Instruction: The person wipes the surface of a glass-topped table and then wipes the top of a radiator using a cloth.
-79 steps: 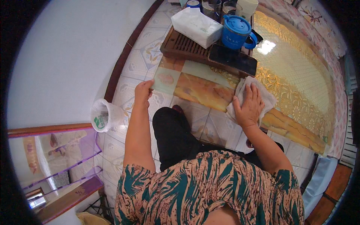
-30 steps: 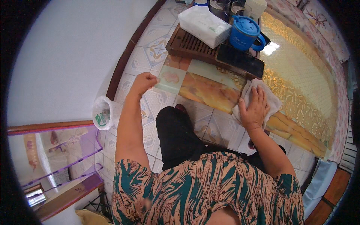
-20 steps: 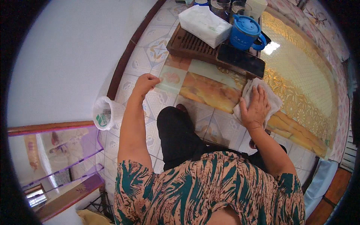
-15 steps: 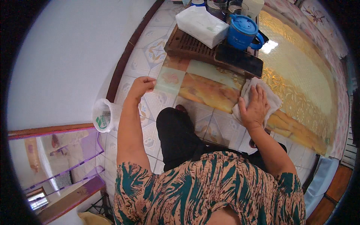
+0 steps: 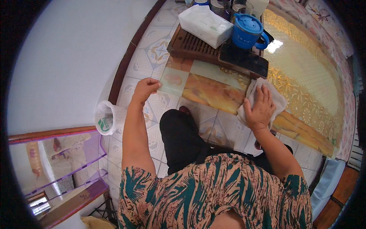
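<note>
My right hand (image 5: 260,108) lies flat, fingers spread, on a white cloth (image 5: 279,100) that rests on the near edge of a glass table top (image 5: 305,76) with a gold pattern. My left hand (image 5: 146,89) grips the table's left corner, thumb and fingers pinched on the glass edge. Behind the cloth, a black tablet-like slab (image 5: 244,61) lies on the table. A blue lidded mug (image 5: 247,31) and a white tissue pack (image 5: 206,24) stand on a dark wooden slatted tray (image 5: 187,47) further back.
A white-lined waste bin (image 5: 108,117) stands on the patterned floor tiles to my left. A purple see-through rack (image 5: 65,164) sits at lower left by the white wall. Cups and jars crowd the far end of the tray.
My right hand and the cloth slid slightly along the table's near edge. My left hand shifted a little and kept its hold on the corner.
</note>
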### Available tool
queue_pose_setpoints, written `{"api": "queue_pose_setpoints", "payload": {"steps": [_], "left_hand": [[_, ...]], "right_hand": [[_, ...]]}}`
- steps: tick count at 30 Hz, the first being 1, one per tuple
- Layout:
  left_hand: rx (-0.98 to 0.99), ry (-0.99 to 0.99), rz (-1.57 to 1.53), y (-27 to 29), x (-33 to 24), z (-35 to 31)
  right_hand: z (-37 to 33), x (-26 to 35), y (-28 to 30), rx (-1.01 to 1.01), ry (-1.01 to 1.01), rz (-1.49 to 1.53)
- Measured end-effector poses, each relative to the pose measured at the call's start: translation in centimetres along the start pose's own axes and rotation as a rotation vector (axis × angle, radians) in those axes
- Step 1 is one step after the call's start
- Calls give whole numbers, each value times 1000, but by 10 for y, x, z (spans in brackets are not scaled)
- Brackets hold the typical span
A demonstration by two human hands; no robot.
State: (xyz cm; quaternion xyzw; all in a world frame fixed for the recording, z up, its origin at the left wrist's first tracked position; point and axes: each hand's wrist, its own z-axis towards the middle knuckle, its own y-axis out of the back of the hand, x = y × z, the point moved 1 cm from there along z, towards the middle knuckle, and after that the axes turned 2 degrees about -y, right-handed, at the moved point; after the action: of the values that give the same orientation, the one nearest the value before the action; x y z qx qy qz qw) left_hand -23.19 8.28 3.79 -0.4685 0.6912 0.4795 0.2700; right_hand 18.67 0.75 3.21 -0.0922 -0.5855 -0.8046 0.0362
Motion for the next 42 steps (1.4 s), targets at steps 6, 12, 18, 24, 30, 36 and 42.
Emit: {"api": "queue_pose_setpoints", "payload": {"steps": [6,12,18,24,30,36,42], "left_hand": [[24,-32,-200,4,11,-1],[-44,-82,55,-2,4,1],[-75,-51,-82,-6,5,-6],[-67,-85,-161,-4,12,-3],[-141,-39,56,-14,-3,-6],[-110,-47,-196,-12,11,-5],[-87,-16,-240,-7,20,-3]], "right_hand": [[1,0,0,-4,6,6],[0,1,1,1,5,3],[1,1,3,10,-10,12],[0,0,2,12,8,17],[0,-1,1,13,-6,-9],[1,-2,0,22,-4,15],[1,-1,-1,8,-3,12]]}}
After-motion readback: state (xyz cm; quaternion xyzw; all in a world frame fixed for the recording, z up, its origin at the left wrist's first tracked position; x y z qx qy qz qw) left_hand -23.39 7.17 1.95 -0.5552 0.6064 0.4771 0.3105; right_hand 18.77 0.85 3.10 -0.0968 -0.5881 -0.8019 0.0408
